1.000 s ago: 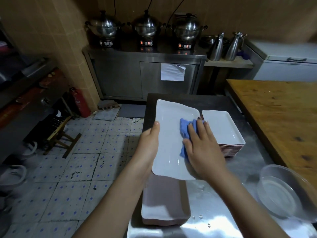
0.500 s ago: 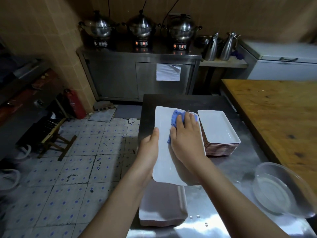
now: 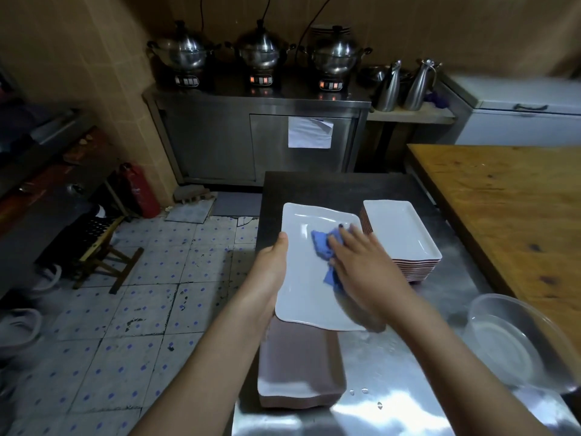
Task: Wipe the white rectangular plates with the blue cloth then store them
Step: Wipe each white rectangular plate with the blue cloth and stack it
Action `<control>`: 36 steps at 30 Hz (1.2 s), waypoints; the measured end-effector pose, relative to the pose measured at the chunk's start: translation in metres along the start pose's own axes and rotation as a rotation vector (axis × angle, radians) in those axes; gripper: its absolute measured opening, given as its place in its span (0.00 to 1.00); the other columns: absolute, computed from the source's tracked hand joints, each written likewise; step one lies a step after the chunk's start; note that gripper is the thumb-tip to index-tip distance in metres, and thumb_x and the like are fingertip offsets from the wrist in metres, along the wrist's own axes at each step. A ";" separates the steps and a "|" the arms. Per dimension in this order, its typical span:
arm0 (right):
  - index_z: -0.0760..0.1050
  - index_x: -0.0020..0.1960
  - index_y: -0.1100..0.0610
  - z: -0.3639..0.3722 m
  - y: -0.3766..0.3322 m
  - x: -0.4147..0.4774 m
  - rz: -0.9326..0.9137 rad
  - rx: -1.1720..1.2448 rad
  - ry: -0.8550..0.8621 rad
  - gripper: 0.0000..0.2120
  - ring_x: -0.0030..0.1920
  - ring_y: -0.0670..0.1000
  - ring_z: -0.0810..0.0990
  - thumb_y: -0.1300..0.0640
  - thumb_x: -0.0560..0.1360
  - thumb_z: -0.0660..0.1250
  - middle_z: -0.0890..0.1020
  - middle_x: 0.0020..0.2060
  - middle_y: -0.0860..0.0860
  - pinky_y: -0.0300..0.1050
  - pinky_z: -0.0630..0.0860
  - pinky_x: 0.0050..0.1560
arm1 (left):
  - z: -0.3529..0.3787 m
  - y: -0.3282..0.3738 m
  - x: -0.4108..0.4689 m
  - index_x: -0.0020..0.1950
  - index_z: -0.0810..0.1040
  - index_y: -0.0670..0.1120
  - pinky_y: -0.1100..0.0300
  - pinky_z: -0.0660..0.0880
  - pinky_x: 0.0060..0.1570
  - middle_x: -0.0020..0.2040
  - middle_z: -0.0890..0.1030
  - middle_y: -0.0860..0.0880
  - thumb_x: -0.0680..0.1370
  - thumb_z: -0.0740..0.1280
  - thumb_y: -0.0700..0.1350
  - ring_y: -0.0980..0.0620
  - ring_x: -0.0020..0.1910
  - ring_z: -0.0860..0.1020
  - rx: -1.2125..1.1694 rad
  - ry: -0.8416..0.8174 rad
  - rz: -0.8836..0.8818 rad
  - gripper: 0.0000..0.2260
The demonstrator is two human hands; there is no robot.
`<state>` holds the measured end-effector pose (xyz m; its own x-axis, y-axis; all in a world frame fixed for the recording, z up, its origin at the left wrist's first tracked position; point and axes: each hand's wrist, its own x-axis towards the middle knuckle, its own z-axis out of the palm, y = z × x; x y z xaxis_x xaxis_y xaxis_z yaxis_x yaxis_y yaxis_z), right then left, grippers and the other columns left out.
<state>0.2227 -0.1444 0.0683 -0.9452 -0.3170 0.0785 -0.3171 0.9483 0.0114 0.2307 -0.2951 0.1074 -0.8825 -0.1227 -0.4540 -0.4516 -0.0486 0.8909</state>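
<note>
In the middle of the frame the left hand grips the left edge of a white rectangular plate, thumb lying on the rim and fingers hidden beneath, holding it above the steel worktop; the right hand lies flat with fingers straight, pressing the blue cloth onto the plate's upper face, the cloth bunched under the fingertips and palm; just right of the held plate a stack of white plates stands on the worktop, face up; below the held plate, in the lower centre, a second stack shows a brownish top and a white rim; a clear bowl sits at the lower right, beside a wooden worktop; at the top of the frame 3 steel pots stand on a metal cabinet, with 2 steel jugs to their right.
</note>
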 end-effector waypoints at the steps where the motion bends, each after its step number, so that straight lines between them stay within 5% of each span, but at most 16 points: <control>1: 0.61 0.74 0.59 0.001 0.009 0.005 0.057 0.011 0.004 0.30 0.75 0.59 0.57 0.49 0.78 0.38 0.61 0.74 0.58 0.55 0.57 0.71 | 0.000 0.001 -0.002 0.49 0.75 0.44 0.70 0.69 0.19 0.34 0.77 0.50 0.82 0.53 0.53 0.54 0.29 0.75 0.022 -0.010 -0.005 0.16; 3: 0.56 0.76 0.59 0.001 0.018 0.007 0.087 0.059 -0.008 0.25 0.76 0.58 0.49 0.51 0.82 0.41 0.54 0.76 0.57 0.53 0.48 0.74 | -0.001 0.001 -0.002 0.51 0.76 0.44 0.67 0.71 0.26 0.35 0.77 0.50 0.82 0.54 0.54 0.53 0.30 0.76 0.045 -0.020 -0.013 0.17; 7: 0.81 0.49 0.69 0.021 -0.001 -0.016 -0.171 -0.044 -0.020 0.24 0.57 0.70 0.76 0.57 0.76 0.49 0.79 0.55 0.66 0.68 0.70 0.60 | -0.007 0.001 0.007 0.49 0.76 0.43 0.64 0.70 0.30 0.35 0.77 0.49 0.81 0.55 0.55 0.51 0.32 0.76 0.043 0.048 -0.029 0.18; 10: 0.73 0.64 0.68 0.029 -0.007 -0.017 -0.176 0.033 -0.157 0.30 0.66 0.68 0.69 0.50 0.79 0.42 0.74 0.63 0.65 0.65 0.67 0.64 | -0.008 -0.001 0.008 0.55 0.76 0.42 0.62 0.71 0.33 0.37 0.78 0.47 0.82 0.54 0.55 0.49 0.33 0.76 0.039 0.057 -0.050 0.20; 13: 0.62 0.73 0.60 0.031 0.012 0.012 -0.003 0.141 -0.028 0.38 0.74 0.61 0.57 0.43 0.72 0.34 0.63 0.72 0.59 0.59 0.57 0.72 | -0.004 -0.004 0.006 0.57 0.76 0.40 0.64 0.70 0.31 0.37 0.77 0.47 0.82 0.53 0.53 0.50 0.31 0.75 0.041 0.034 -0.040 0.19; 15: 0.59 0.74 0.57 0.024 0.022 0.027 0.139 0.173 0.009 0.34 0.74 0.59 0.56 0.43 0.74 0.36 0.62 0.73 0.56 0.54 0.55 0.73 | -0.002 -0.002 0.005 0.53 0.75 0.42 0.65 0.69 0.30 0.35 0.76 0.49 0.82 0.54 0.54 0.51 0.31 0.75 0.084 0.023 -0.042 0.18; 17: 0.63 0.72 0.61 0.021 0.018 0.026 0.104 0.147 -0.005 0.28 0.72 0.62 0.61 0.49 0.78 0.42 0.66 0.71 0.59 0.55 0.55 0.73 | -0.002 0.000 0.008 0.51 0.75 0.43 0.63 0.70 0.33 0.36 0.76 0.49 0.81 0.55 0.55 0.51 0.32 0.75 0.119 0.039 -0.032 0.17; 20: 0.78 0.58 0.65 0.024 -0.001 0.001 -0.047 0.087 -0.027 0.23 0.60 0.64 0.76 0.54 0.76 0.50 0.79 0.59 0.61 0.59 0.71 0.63 | -0.002 0.002 0.016 0.50 0.76 0.42 0.60 0.72 0.39 0.37 0.77 0.48 0.81 0.54 0.55 0.47 0.36 0.76 0.143 0.044 -0.017 0.18; 22: 0.70 0.68 0.63 0.016 -0.019 -0.009 -0.052 0.182 0.027 0.22 0.69 0.60 0.69 0.55 0.79 0.50 0.72 0.67 0.60 0.56 0.68 0.66 | 0.002 -0.001 0.016 0.50 0.77 0.42 0.56 0.75 0.45 0.40 0.79 0.45 0.81 0.55 0.56 0.44 0.41 0.79 0.142 0.020 -0.040 0.19; 25: 0.48 0.77 0.57 0.012 -0.016 0.008 0.004 0.213 -0.037 0.24 0.76 0.54 0.50 0.53 0.83 0.46 0.52 0.76 0.54 0.50 0.50 0.71 | 0.010 -0.008 0.013 0.53 0.78 0.41 0.55 0.76 0.47 0.41 0.80 0.43 0.81 0.56 0.55 0.43 0.39 0.79 0.180 -0.025 -0.080 0.20; 28: 0.48 0.77 0.55 0.010 0.001 0.024 0.062 0.164 -0.096 0.25 0.76 0.55 0.47 0.50 0.82 0.40 0.48 0.77 0.52 0.52 0.48 0.73 | 0.008 -0.009 0.014 0.52 0.77 0.41 0.55 0.76 0.47 0.45 0.81 0.42 0.81 0.56 0.55 0.43 0.41 0.80 0.186 -0.033 -0.095 0.19; 32: 0.46 0.78 0.54 0.018 0.015 0.014 0.144 0.139 -0.194 0.24 0.77 0.54 0.43 0.51 0.83 0.43 0.46 0.77 0.50 0.52 0.44 0.75 | -0.004 -0.005 0.018 0.56 0.77 0.39 0.53 0.76 0.51 0.50 0.81 0.42 0.80 0.57 0.57 0.42 0.48 0.80 0.205 0.024 -0.058 0.22; 34: 0.54 0.76 0.59 0.019 0.005 0.000 0.071 0.267 -0.089 0.23 0.76 0.58 0.49 0.54 0.83 0.46 0.53 0.77 0.55 0.55 0.47 0.75 | -0.010 -0.005 0.022 0.57 0.77 0.39 0.54 0.76 0.48 0.50 0.81 0.42 0.80 0.57 0.57 0.42 0.48 0.80 0.224 0.056 -0.043 0.22; 36: 0.71 0.66 0.67 0.020 -0.013 -0.014 -0.076 0.368 0.007 0.22 0.70 0.64 0.66 0.57 0.82 0.47 0.68 0.70 0.61 0.56 0.56 0.72 | -0.013 -0.006 0.024 0.56 0.78 0.39 0.55 0.76 0.46 0.47 0.81 0.42 0.80 0.57 0.57 0.42 0.45 0.81 0.210 0.087 -0.052 0.22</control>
<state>0.2385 -0.1527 0.0467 -0.9176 -0.3853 0.0981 -0.3947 0.8530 -0.3416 0.2139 -0.3108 0.0916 -0.8469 -0.2112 -0.4880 -0.5213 0.1494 0.8402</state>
